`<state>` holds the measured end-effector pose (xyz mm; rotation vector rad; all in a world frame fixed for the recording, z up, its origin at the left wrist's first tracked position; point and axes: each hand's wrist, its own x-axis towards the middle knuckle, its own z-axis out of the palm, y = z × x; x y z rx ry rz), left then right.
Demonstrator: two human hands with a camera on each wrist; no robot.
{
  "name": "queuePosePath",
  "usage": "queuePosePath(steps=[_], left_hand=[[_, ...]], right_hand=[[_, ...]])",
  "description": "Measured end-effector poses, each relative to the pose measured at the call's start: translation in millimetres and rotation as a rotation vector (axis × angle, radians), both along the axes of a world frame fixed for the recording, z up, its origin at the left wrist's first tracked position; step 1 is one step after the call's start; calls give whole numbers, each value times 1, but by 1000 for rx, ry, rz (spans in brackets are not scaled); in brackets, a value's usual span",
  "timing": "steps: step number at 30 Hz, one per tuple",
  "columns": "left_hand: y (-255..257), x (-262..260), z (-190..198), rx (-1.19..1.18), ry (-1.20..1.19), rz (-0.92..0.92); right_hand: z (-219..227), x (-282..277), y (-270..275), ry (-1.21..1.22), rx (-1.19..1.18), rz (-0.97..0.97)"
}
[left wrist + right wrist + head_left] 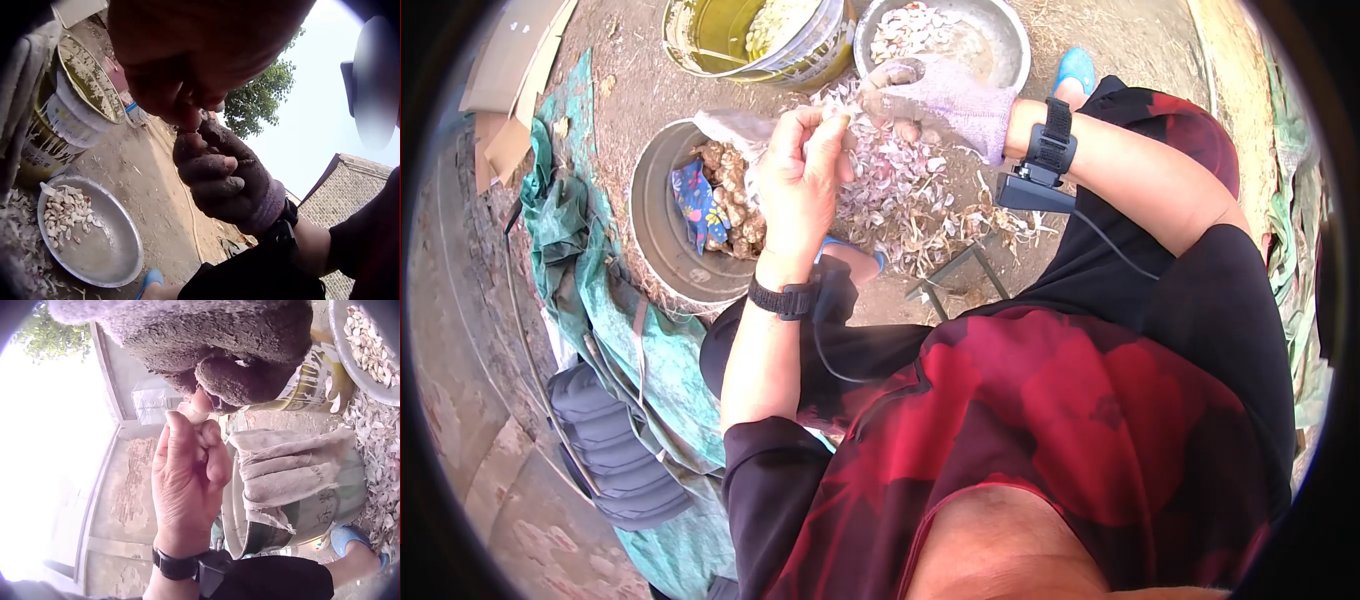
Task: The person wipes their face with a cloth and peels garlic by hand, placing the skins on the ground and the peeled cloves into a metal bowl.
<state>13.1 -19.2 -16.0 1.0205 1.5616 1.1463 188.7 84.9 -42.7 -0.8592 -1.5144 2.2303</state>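
A pale garlic clove (pixel 196 417) sits between the fingertips of both hands in the right wrist view. The bare left hand (pixel 798 190) (pixel 187 465) pinches it from below with thumb and curled fingers. From above, the right hand (pixel 945 98) (pixel 219 178) (pixel 219 353), in a soiled lilac glove with bare fingertips, grips at the same clove with bent fingers. In the left wrist view the left hand (pixel 181 62) is dark, and its fingertips meet the gloved ones. The hands hide part of the clove.
Peeled cloves lie in a metal bowl (pixel 996 55) beyond the right hand. A paint-stained bucket (pixel 815 60) stands beside it. Left of the hands, another bucket (pixel 650 215) holds garlic bulbs (pixel 745 210) and a cloth. Skins (pixel 900 190) cover the ground below.
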Motion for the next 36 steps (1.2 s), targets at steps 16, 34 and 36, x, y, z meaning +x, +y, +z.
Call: queuePosePath(steps=[16, 34, 36], left_hand=[[0, -3, 2, 381, 932, -297], [-6, -2, 35, -81, -255, -104], [-15, 0, 59, -11, -348, -223]], right_hand=[[12, 1, 2, 32, -222, 136], [7, 5, 3, -104, -29, 26], [7, 6, 2, -150, -75, 69]])
